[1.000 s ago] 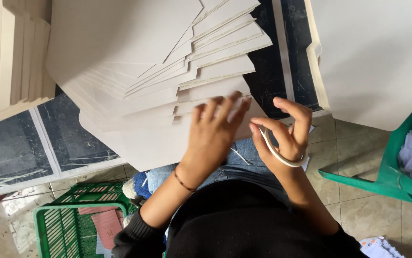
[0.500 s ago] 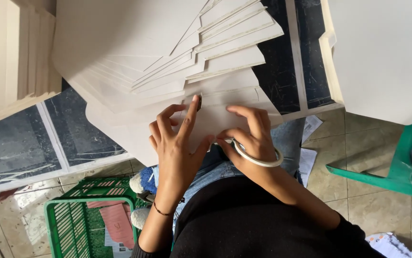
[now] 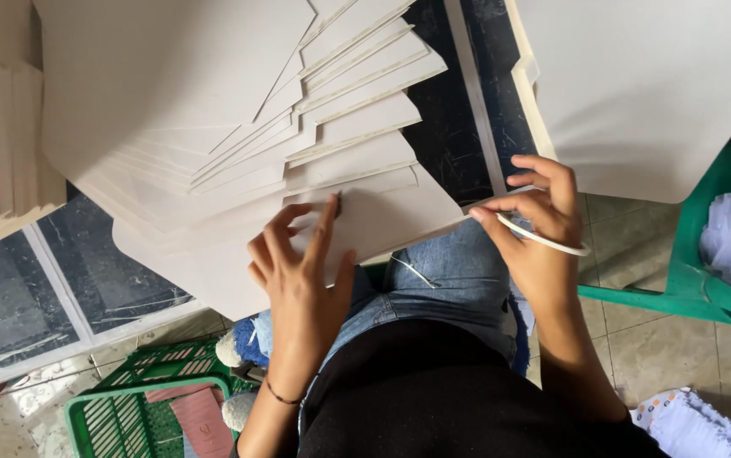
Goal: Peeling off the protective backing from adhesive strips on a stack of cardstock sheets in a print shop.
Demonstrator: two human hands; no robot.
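the two hands have drawn apart since a moment ago: half a second back they were close together over the near edge of the fanned cardboard sheets (image 3: 332, 161), and now the left hand (image 3: 302, 271) lies alone on the lowest sheet (image 3: 399, 212), fingers spread flat and pressing it down, while the right hand (image 3: 535, 229) has moved off to the sheet's right corner. that right hand is curled shut around a thin white band (image 3: 544, 237), which loops out past the knuckles; its fingertips meet at the corner of the sheet, though from here i can't quite tell whether they pinch the card or only the band. it looks to me like the sheet has been singled out from the fan and is being steadied on one side and taken up on the other. the sheets are pale cream, stiff and flat-edged, stepped one over another like a spread deck, overhanging the dark counter (image 3: 459, 110) toward the person's lap in blue jeans (image 3: 442, 280). a second big pale sheet (image 3: 637, 85) lies to the right, a green crate (image 3: 128, 416) sits on the floor at the left, and a green tray (image 3: 696, 280) holds white papers at the right.
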